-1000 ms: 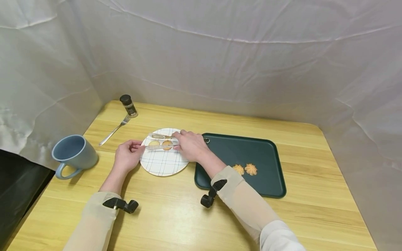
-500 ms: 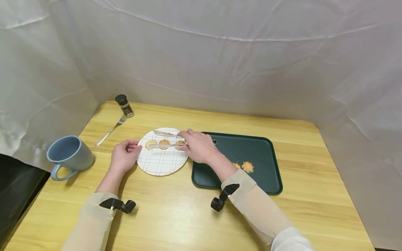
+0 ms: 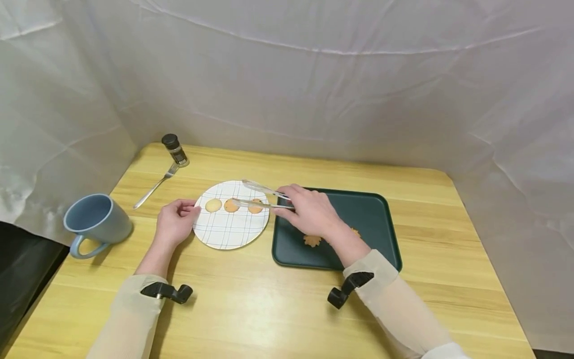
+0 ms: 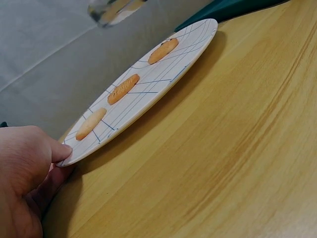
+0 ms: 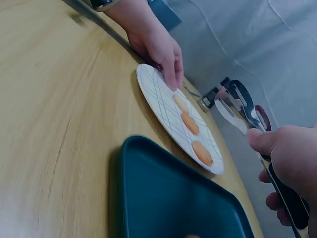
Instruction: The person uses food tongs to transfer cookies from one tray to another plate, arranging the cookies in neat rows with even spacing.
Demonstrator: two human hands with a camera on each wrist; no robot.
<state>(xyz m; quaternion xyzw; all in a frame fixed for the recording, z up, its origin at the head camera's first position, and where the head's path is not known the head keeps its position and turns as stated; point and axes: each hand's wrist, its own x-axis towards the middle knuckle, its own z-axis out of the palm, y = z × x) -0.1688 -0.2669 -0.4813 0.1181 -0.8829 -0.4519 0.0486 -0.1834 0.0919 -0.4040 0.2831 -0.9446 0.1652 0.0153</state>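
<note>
My left hand (image 3: 174,223) pinches the left rim of a round white plate (image 3: 228,234) with a blue checked pattern, thumb on top and fingers below. Three round cookies lie in a row across it: a pale one (image 3: 213,205), a browner one (image 3: 231,205) and one at the right (image 3: 255,209), partly behind the tongs. My right hand (image 3: 314,212) grips metal serving tongs (image 3: 265,190) above the tray's left end. Their arms are spread with nothing between them, tips over the plate in the head view.
A dark green tray (image 3: 291,254) lies right of the plate, bearing a flower-shaped cookie (image 3: 312,241) and another (image 3: 355,232) mostly hidden by my right wrist. Left are a blue mug (image 3: 107,224), a fork (image 3: 154,189) and a spice jar (image 3: 176,151). Grey cloth hangs behind the table.
My right hand has drawn the tongs rightward from over the plate to above the tray, uncovering the row of cookies. The left hand keeps its hold on the rim.
</note>
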